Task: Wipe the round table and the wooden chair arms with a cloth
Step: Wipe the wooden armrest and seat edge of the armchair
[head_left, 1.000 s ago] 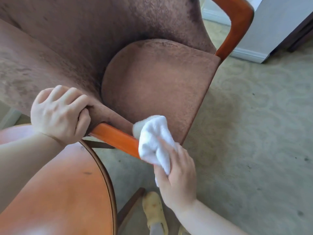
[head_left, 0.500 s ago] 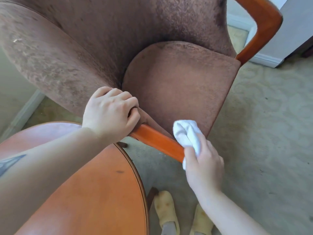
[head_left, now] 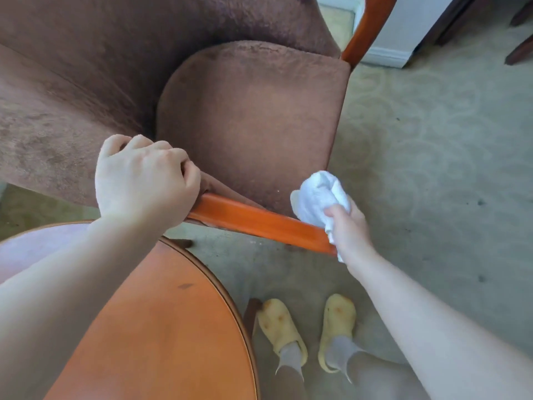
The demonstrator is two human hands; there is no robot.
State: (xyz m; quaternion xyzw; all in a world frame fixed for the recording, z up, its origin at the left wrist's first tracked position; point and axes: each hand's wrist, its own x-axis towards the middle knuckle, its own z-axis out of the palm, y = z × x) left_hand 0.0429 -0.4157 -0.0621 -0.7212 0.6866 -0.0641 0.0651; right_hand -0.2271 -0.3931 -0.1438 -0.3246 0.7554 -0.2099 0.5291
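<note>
A brown upholstered chair (head_left: 253, 116) with orange wooden arms fills the upper left. Its near arm (head_left: 253, 219) runs diagonally across the middle. My left hand (head_left: 144, 180) is closed around the upper end of that arm, where wood meets fabric. My right hand (head_left: 350, 229) grips a bunched white cloth (head_left: 315, 197) and presses it on the lower front end of the same arm. The far arm (head_left: 366, 27) rises at the top. The round wooden table (head_left: 161, 336) lies at the lower left, partly under my left forearm.
Pale patterned carpet (head_left: 432, 157) covers the floor to the right. My feet in yellow slippers (head_left: 279, 327) stand beside the table's edge, next to a dark table leg (head_left: 251, 310). A white wall corner with baseboard (head_left: 389, 56) and dark furniture legs (head_left: 519, 50) are at the top right.
My right hand has slid the cloth down the near arm toward its front end. My left hand has kept its grip at the arm's upper end. The camera view has shifted.
</note>
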